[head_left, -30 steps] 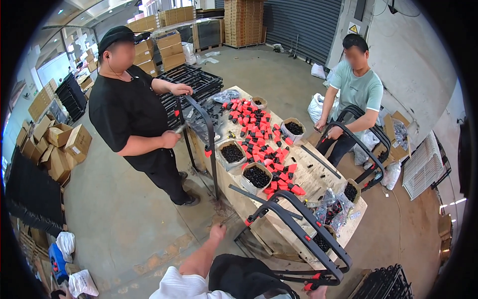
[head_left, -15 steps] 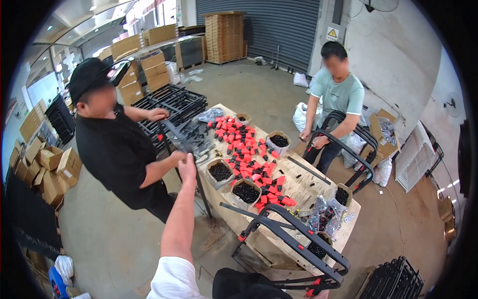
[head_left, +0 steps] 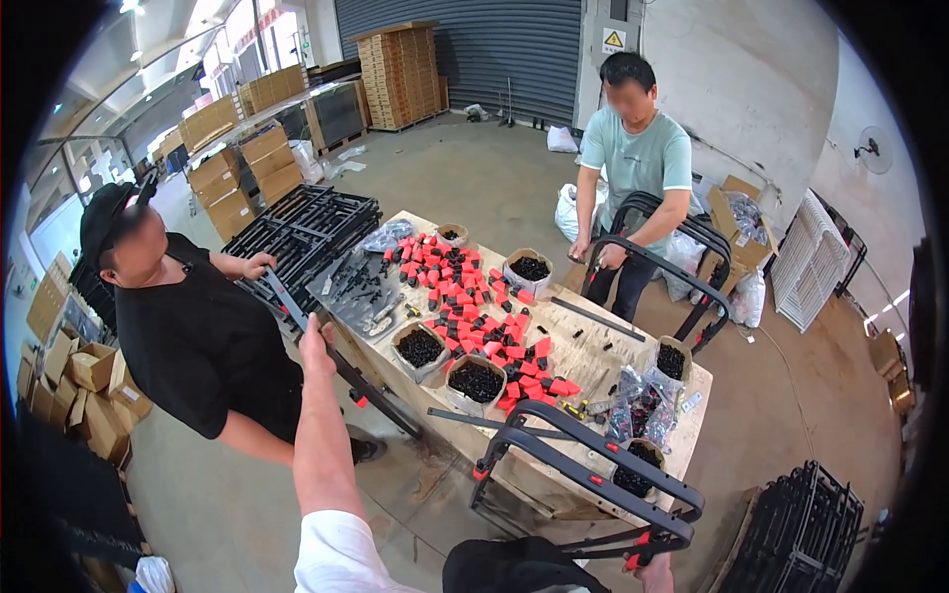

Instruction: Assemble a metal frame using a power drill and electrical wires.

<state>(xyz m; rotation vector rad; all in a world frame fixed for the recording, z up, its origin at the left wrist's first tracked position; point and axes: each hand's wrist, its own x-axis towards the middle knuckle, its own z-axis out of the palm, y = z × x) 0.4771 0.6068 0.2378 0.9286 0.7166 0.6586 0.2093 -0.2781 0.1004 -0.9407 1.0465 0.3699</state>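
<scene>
Right hand (head_left: 654,573) looks clamped on the near end of a curved frame (head_left: 647,470), which stretches up and left of that grip. Left hand (head_left: 316,348) is at the end of a tilted frame (head_left: 287,298); whether those fingers close, I can't tell. Just beyond them, 1 co-worker's hand (head_left: 259,265) takes the other end. Progress? Red fittings (head_left: 481,473) already sit on the curved frame; a heap of red-and-black pieces (head_left: 474,321), right of the left hand, seems unused. Versus 0.5 s ago, the tilted frame leans further over, and the co-worker's nearer hand disappears behind the outstretched forearm.
</scene>
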